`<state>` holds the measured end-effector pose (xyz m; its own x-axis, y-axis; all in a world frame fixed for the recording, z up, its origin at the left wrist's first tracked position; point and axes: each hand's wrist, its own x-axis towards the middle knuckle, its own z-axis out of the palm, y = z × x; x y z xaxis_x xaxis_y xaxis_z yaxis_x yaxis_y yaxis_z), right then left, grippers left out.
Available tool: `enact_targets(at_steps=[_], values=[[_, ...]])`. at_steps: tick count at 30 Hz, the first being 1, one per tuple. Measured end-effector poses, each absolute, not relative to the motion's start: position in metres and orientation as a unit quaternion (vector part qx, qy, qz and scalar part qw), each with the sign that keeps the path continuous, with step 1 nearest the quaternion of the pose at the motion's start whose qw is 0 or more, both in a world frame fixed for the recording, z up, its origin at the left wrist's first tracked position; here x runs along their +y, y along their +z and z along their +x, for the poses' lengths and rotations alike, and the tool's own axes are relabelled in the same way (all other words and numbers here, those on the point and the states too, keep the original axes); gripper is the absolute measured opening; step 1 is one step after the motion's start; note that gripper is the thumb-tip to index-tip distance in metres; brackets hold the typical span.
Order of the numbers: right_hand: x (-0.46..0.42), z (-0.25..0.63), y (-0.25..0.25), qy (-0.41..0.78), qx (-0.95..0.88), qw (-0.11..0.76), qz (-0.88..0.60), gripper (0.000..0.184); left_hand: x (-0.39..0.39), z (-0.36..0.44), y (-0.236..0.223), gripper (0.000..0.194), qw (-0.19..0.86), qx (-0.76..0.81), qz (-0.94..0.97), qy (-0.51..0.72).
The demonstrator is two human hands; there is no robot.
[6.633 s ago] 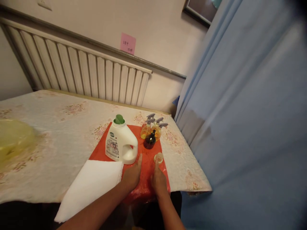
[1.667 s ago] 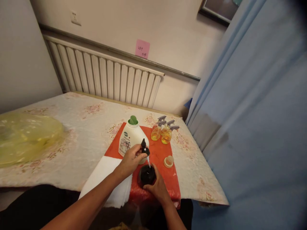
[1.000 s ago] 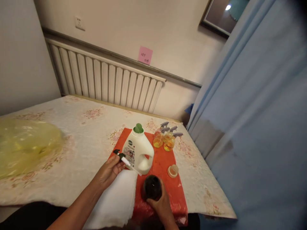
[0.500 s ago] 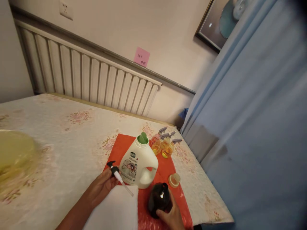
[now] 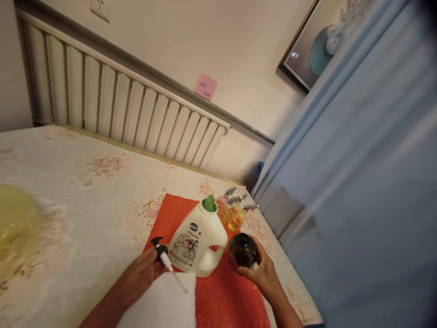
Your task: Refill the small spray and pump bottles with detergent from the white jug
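Note:
My left hand (image 5: 145, 273) is closed on a pump dispenser (image 5: 166, 259) with a black head, a white collar and a clear dip tube pointing down to the right. In my right hand (image 5: 264, 269) is a dark, round bottle (image 5: 242, 250), tilted so that its base or side faces me; its neck is hidden. Between the hands stands a large cream detergent jug (image 5: 201, 241) with a green pouring spout and a handle. A white cloth (image 5: 164, 303) lies below the dip tube.
Under the jug is a red sheet (image 5: 232, 300). Several small spray bottles (image 5: 235, 221) with grey triggers stand behind it. A yellowish translucent basin (image 5: 17, 223) sits at far left. On the right hangs a blue curtain (image 5: 355, 205); a radiator (image 5: 126, 109) runs along the wall.
My right hand has lifted the dark bottle up and right and tipped it over, so its neck no longer shows. The bottle and hand now cover where the small cap lay. My left hand is nearly unmoved.

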<state>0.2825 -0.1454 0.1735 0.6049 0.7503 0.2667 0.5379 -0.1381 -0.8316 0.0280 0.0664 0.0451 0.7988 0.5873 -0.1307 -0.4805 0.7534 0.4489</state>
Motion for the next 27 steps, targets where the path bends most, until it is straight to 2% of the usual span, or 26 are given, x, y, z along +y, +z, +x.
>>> enact_targets(at_steps=[8, 13, 18, 23, 27], values=[[-0.105, 0.295, 0.235, -0.017, -0.562, 0.367, -0.741, 0.083, 0.068, 0.028, 0.043, 0.016, 0.931, 0.132, 0.188, 0.282], [-0.083, 0.301, 0.258, -0.079, -0.603, 0.291, -0.739, 0.083, 0.066, 0.025, 0.049, 0.013, 0.934, 0.126, 0.192, 0.273], [-0.069, 0.299, 0.282, -0.154, -0.647, 0.217, -0.714, 0.075, 0.062, 0.023, 0.055, 0.013, 0.933, 0.125, 0.185, 0.282], [-0.061, 0.294, 0.297, -0.192, -0.672, 0.154, -0.698, 0.077, 0.065, 0.023, 0.048, 0.017, 0.936, 0.120, 0.181, 0.279], [-0.055, 0.289, 0.304, -0.218, -0.687, 0.110, -0.684, 0.072, 0.070, 0.025, 0.041, 0.020, 0.934, 0.121, 0.185, 0.282]])
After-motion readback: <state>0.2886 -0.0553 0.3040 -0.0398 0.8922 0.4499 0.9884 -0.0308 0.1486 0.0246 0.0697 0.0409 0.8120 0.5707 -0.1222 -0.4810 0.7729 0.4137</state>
